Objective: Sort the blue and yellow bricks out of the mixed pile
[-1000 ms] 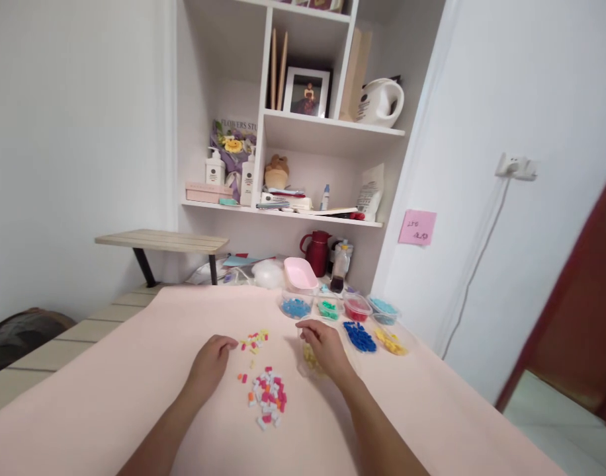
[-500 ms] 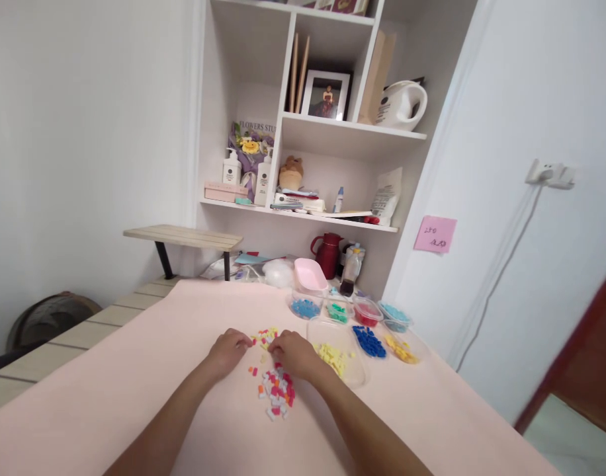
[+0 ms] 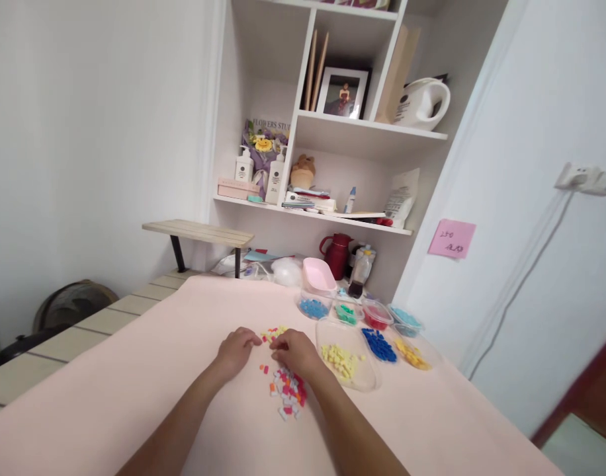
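Note:
My left hand (image 3: 237, 352) rests on the pink table cover, fingers bent and held together, its tips beside the left edge of a small pile of yellow, red, orange and white plastic pieces (image 3: 272, 333). At that pile's near right side is my right hand (image 3: 298, 352), its fingers curled down in a pinch; what they hold, if anything, is hidden. Nearer to me lies a larger pile of white, red and orange pieces (image 3: 289, 391), partly beside my right wrist. A clear tray with pale yellow pieces (image 3: 339, 360) stands just right of my right hand.
Dark blue pieces (image 3: 380, 345) and orange-yellow pieces (image 3: 412, 354) sit in clear containers at the right. Behind are tubs of blue (image 3: 313, 307), green (image 3: 346, 313), red (image 3: 377, 315) and light blue pieces (image 3: 406, 318). A pink tub (image 3: 319, 275) and a red jug (image 3: 337, 255) stand farther back.
The view has turned a little left, so everything sits farther right. My right fingers have shifted slightly toward me, and yellow pieces that showed between my hands are now out of sight.

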A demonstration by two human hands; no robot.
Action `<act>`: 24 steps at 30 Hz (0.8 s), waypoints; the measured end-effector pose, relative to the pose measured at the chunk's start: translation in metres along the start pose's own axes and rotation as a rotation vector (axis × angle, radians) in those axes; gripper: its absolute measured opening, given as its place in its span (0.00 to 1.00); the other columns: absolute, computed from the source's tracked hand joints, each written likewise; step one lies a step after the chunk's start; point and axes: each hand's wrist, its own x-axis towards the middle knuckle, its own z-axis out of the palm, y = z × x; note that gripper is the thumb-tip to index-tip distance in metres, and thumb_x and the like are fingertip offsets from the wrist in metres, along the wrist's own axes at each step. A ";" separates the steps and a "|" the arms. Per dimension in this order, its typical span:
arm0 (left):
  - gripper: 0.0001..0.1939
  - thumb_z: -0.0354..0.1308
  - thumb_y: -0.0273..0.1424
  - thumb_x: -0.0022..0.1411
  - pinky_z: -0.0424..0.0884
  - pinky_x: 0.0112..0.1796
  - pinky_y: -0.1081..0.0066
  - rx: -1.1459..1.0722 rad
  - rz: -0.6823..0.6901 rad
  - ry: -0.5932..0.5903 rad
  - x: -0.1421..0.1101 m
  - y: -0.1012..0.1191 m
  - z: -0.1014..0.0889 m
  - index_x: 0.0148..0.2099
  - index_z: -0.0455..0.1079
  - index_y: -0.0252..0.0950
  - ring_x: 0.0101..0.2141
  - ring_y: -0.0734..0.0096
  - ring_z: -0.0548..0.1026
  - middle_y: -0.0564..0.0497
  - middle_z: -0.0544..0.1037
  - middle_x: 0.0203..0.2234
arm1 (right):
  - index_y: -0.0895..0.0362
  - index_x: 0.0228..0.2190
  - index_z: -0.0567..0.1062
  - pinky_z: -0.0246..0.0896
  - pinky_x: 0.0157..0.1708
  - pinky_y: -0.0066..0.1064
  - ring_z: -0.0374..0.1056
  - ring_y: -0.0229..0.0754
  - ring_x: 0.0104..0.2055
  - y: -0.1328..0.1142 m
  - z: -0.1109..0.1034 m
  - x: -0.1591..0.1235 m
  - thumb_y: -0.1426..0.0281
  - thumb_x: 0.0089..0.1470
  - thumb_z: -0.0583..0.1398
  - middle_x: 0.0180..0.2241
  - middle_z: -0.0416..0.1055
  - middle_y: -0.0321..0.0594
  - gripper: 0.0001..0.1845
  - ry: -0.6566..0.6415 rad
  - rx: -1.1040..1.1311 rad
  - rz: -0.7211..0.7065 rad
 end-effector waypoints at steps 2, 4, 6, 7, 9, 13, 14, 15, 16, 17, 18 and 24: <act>0.19 0.45 0.21 0.60 0.66 0.52 0.68 -0.011 0.029 0.047 -0.003 -0.002 0.001 0.37 0.77 0.40 0.47 0.69 0.73 0.50 0.79 0.43 | 0.52 0.36 0.82 0.62 0.36 0.27 0.73 0.41 0.36 0.004 0.001 -0.001 0.72 0.47 0.63 0.35 0.80 0.39 0.13 -0.003 0.031 -0.023; 0.19 0.44 0.20 0.61 0.65 0.52 0.68 -0.020 0.047 0.085 -0.005 -0.004 0.003 0.38 0.77 0.39 0.47 0.69 0.73 0.50 0.80 0.41 | 0.53 0.36 0.82 0.62 0.36 0.26 0.73 0.40 0.35 0.006 0.002 -0.002 0.75 0.46 0.62 0.34 0.79 0.39 0.14 -0.010 0.055 -0.051; 0.19 0.44 0.20 0.61 0.66 0.51 0.68 -0.028 0.049 0.113 -0.005 -0.005 0.005 0.38 0.77 0.39 0.46 0.69 0.74 0.49 0.80 0.40 | 0.54 0.35 0.82 0.61 0.35 0.25 0.72 0.39 0.35 0.008 0.002 -0.003 0.77 0.45 0.62 0.34 0.78 0.38 0.14 -0.019 0.075 -0.075; 0.19 0.45 0.19 0.61 0.67 0.51 0.68 -0.032 0.048 0.122 -0.004 -0.006 0.006 0.38 0.76 0.38 0.45 0.69 0.74 0.49 0.80 0.40 | 0.55 0.34 0.81 0.61 0.35 0.24 0.72 0.38 0.35 0.008 0.002 -0.003 0.79 0.44 0.62 0.34 0.78 0.38 0.14 -0.022 0.084 -0.083; 0.19 0.45 0.19 0.60 0.67 0.50 0.68 -0.034 0.042 0.135 -0.003 -0.006 0.006 0.38 0.76 0.38 0.44 0.70 0.75 0.49 0.80 0.39 | 0.55 0.32 0.80 0.60 0.34 0.23 0.71 0.37 0.34 0.009 0.002 -0.003 0.80 0.43 0.61 0.33 0.77 0.37 0.14 -0.027 0.100 -0.090; 0.18 0.46 0.19 0.60 0.68 0.49 0.69 -0.035 0.035 0.140 -0.002 -0.008 0.005 0.37 0.76 0.38 0.43 0.71 0.76 0.49 0.81 0.39 | 0.56 0.29 0.77 0.58 0.31 0.23 0.69 0.36 0.30 0.007 0.002 -0.004 0.81 0.43 0.60 0.28 0.74 0.34 0.11 -0.029 0.112 -0.077; 0.18 0.45 0.19 0.60 0.68 0.49 0.69 -0.037 0.034 0.139 -0.002 -0.008 0.004 0.37 0.76 0.38 0.43 0.71 0.76 0.50 0.81 0.39 | 0.56 0.29 0.77 0.57 0.31 0.23 0.68 0.36 0.30 0.006 0.001 -0.005 0.81 0.43 0.60 0.28 0.74 0.34 0.11 -0.024 0.110 -0.074; 0.18 0.45 0.20 0.60 0.68 0.49 0.70 -0.041 0.036 0.137 -0.002 -0.008 0.003 0.37 0.76 0.38 0.43 0.71 0.76 0.50 0.81 0.39 | 0.56 0.29 0.76 0.57 0.31 0.24 0.68 0.36 0.30 0.004 0.001 -0.006 0.81 0.43 0.60 0.28 0.74 0.34 0.10 -0.017 0.106 -0.072; 0.18 0.45 0.20 0.60 0.69 0.48 0.70 -0.045 0.040 0.133 -0.002 -0.007 0.002 0.37 0.76 0.38 0.43 0.71 0.76 0.49 0.81 0.39 | 0.56 0.28 0.76 0.56 0.32 0.24 0.68 0.37 0.31 0.002 0.000 -0.008 0.81 0.43 0.60 0.29 0.74 0.34 0.10 -0.009 0.101 -0.073; 0.18 0.45 0.21 0.60 0.69 0.48 0.70 -0.049 0.045 0.129 -0.001 -0.007 0.001 0.37 0.76 0.38 0.43 0.70 0.76 0.49 0.81 0.39 | 0.56 0.28 0.75 0.56 0.33 0.24 0.68 0.37 0.32 -0.001 -0.002 -0.009 0.81 0.43 0.60 0.30 0.74 0.34 0.10 0.000 0.095 -0.074; 0.17 0.45 0.22 0.60 0.69 0.48 0.69 -0.053 0.052 0.125 -0.001 -0.007 0.000 0.37 0.76 0.38 0.43 0.69 0.77 0.49 0.81 0.39 | 0.56 0.27 0.75 0.56 0.33 0.24 0.68 0.37 0.33 -0.003 -0.004 -0.010 0.81 0.42 0.60 0.30 0.75 0.34 0.10 0.008 0.089 -0.074; 0.17 0.44 0.25 0.59 0.71 0.49 0.66 -0.072 0.049 0.131 0.006 -0.010 -0.001 0.36 0.75 0.40 0.43 0.66 0.78 0.51 0.82 0.37 | 0.56 0.30 0.75 0.58 0.33 0.23 0.68 0.37 0.33 0.005 -0.035 -0.014 0.80 0.45 0.60 0.30 0.74 0.34 0.10 0.146 0.154 -0.086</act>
